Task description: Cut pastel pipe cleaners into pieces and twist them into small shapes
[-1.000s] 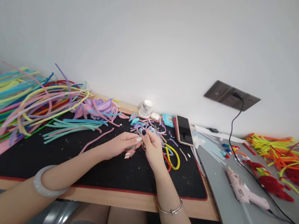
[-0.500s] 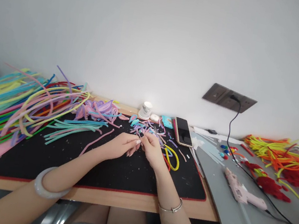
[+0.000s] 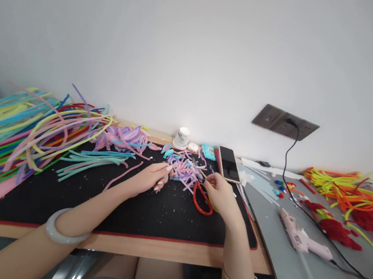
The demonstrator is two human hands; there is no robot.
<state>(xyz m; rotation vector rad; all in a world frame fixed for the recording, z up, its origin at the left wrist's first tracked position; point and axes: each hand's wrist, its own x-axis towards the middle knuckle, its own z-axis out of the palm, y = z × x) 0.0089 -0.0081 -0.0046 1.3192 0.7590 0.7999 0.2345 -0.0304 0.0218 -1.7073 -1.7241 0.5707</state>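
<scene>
My left hand [image 3: 152, 179] is closed in a pinch above the black mat; what its fingertips hold is too small to make out. To the right, my right hand [image 3: 219, 192] has its fingers closed on the handles of the scissors [image 3: 202, 200]. One handle loop is red, and a yellow one shows partly behind my hand. Beyond and between my hands lies a pile of short lilac, pink and blue pipe cleaner pieces [image 3: 185, 170]. One pink pipe cleaner [image 3: 123, 176] rests beside my left wrist.
Long pipe cleaners [image 3: 31, 134] are heaped at the left. A paper cup [image 3: 182, 137] and a phone [image 3: 228, 163] stand and lie at the back. On the grey surface at right are a glue gun [image 3: 303, 238], its cord, and red and yellow pipe cleaners [image 3: 344, 193].
My right hand has left my left hand and moved right to the scissors, whose handles have shifted. My left hand has moved slightly left, still pinched. The pile of short pieces is now uncovered.
</scene>
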